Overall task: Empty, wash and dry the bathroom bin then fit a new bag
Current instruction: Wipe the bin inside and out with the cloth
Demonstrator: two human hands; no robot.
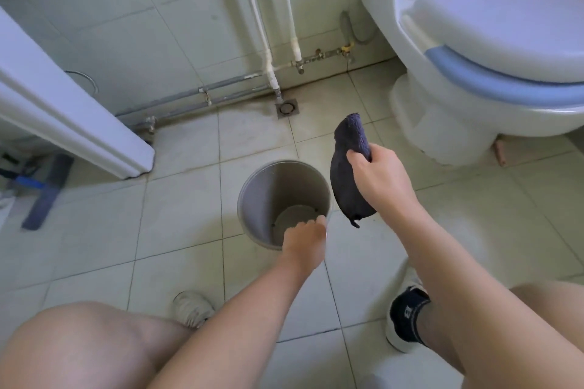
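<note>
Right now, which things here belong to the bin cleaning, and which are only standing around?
In use: bin, its rim held by the left hand; dark cloth, gripped by the right hand.

Lying about: toilet, floor drain, mop, wall pipes.

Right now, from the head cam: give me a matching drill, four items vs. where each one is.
Items:
1. bin
2. cloth
3. floor drain
4. toilet

Places:
A. gripped in the right hand
B. floor by the wall, below the pipes
C. upper right of view, lid down
D. upright on the tiles, left hand holding its rim

Pairs: 1-D, 2-A, 3-B, 4-C
</note>
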